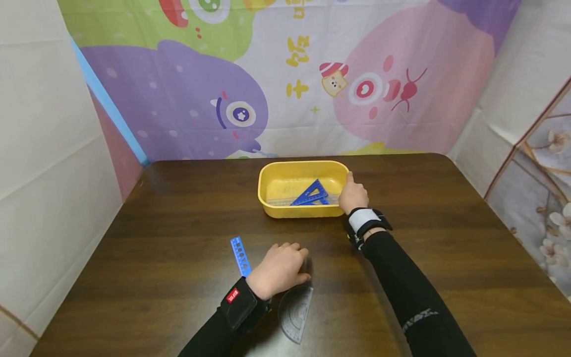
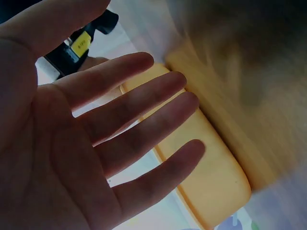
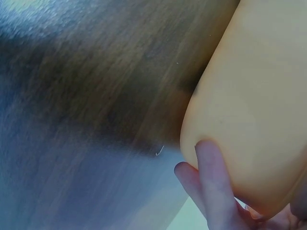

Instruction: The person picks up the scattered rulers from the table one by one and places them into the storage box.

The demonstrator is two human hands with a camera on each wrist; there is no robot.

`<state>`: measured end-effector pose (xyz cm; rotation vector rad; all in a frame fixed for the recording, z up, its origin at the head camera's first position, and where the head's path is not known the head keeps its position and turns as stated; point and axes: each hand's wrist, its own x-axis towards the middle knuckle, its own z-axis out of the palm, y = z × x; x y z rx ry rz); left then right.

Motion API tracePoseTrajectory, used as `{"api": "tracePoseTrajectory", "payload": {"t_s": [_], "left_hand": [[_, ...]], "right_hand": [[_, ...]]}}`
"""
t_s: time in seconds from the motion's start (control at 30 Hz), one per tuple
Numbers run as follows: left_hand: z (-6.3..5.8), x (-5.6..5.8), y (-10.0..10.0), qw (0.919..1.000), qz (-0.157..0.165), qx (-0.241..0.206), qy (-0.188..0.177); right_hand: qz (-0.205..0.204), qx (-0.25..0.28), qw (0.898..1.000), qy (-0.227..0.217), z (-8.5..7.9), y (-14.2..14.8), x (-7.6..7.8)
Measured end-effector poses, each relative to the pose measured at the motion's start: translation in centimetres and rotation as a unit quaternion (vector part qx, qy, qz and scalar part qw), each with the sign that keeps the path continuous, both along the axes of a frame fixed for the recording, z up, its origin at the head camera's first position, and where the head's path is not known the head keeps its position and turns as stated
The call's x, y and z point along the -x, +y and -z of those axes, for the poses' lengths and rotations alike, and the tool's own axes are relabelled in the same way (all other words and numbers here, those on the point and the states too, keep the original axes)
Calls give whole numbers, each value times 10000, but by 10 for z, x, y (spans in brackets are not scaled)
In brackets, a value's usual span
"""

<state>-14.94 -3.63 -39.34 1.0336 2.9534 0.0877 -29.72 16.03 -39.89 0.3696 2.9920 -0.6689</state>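
My right hand (image 1: 354,194) grips the right end of a yellow plastic basket (image 1: 303,212). In the right wrist view, its fingers (image 3: 212,177) press the basket's outer wall (image 3: 249,96). Inside the basket lie blue set squares (image 1: 311,199), overlapping, and a clear ruler (image 1: 277,202). Nearer to me, my left hand (image 1: 280,270) is palm down over the table. The left wrist view shows its fingers (image 2: 144,151) spread and nearly straight, holding nothing. A blue ruler with cut-out holes (image 1: 239,250) lies left of that hand, partly hidden by the wrist. Just below it is a clear protractor (image 1: 294,315).
The brown wooden table (image 1: 187,213) carries all these things. A cartoon-printed cloth (image 1: 294,129) hangs behind its far edge. Pale cloth walls (image 1: 49,173) stand at the left and right sides.
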Motion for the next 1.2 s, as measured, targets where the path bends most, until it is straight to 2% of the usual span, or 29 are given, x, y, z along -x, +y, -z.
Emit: {"api": "tracePoseTrajectory", "payload": {"t_s": [0.3, 0.4, 0.6, 0.83, 1.2], "left_hand": [[3, -10, 4, 9997, -235, 39, 105], [4, -14, 6, 9995, -303, 71, 11], [8, -21, 11, 9992, -302, 161, -217], [12, -30, 11, 9992, -366, 174, -40], [12, -37, 12, 9991, -370, 215, -30]], "right_hand": [[10, -34, 10000, 61, -1, 0, 0], [22, -44, 10000, 58, -1, -1, 0], [26, -78, 9999, 85, 0, -2, -2], [58, -64, 9999, 59, 0, -4, -3], [67, -15, 10000, 61, -3, -4, -4]]}}
